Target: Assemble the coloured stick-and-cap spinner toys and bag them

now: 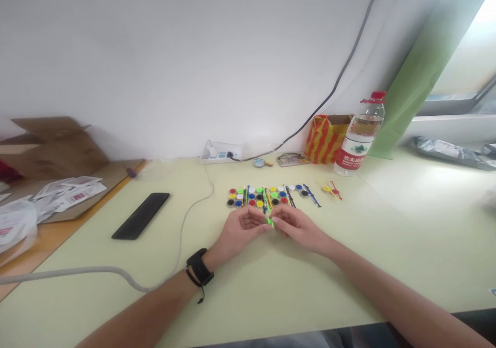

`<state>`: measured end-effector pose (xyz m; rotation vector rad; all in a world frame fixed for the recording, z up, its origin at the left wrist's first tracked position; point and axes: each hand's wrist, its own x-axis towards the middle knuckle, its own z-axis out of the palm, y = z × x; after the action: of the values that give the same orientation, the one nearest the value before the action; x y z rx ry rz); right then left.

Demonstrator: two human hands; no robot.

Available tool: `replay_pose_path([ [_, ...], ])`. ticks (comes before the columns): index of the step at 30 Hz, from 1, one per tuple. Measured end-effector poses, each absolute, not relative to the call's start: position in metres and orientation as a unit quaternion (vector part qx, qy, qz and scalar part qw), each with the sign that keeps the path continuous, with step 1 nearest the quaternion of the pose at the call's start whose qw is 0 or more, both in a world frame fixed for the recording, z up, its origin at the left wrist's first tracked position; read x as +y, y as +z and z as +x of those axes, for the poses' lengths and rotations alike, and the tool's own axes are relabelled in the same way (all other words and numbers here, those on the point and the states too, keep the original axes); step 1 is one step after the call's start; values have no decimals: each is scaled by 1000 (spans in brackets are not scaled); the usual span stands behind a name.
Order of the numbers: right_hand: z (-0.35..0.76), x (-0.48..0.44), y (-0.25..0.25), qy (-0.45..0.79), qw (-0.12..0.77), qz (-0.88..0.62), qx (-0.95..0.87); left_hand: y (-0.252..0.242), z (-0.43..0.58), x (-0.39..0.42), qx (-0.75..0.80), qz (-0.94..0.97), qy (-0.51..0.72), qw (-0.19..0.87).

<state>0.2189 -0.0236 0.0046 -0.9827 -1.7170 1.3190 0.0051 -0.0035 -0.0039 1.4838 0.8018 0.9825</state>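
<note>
Between the fingertips of both hands is a small bright green plastic piece [270, 223], mostly covered by the fingers. My left hand [241, 230], with a black watch on its wrist, pinches it from the left. From the other side my right hand [300, 227] pinches it, thumb and forefinger together. Just beyond the hands lie rows of small round pieces [251, 190] with red, white, yellow, green, blue and black tops. Thin coloured plastic strips [311, 195] lie between and beside these rows. A yellow piece [327, 188] and a red strip [336, 191] lie apart on the right.
A black flat slab [141, 216] lies left on the pale table [387, 255], near a grey cable [96, 270]. Against the wall are a power strip [220, 153], glasses [290, 158], a striped bag [323, 141] and a water bottle [358, 136]. A cardboard box [58, 151] stands far left.
</note>
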Motion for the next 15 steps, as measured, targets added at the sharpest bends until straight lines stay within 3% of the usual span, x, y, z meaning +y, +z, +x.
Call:
replay_pose_path([
  [11, 226, -20, 5, 339, 351, -413, -769, -5, 4, -3, 354, 632, 390, 568],
  [15, 255, -2, 9, 200, 361, -505, -758, -5, 4, -4, 370, 641, 360, 568],
])
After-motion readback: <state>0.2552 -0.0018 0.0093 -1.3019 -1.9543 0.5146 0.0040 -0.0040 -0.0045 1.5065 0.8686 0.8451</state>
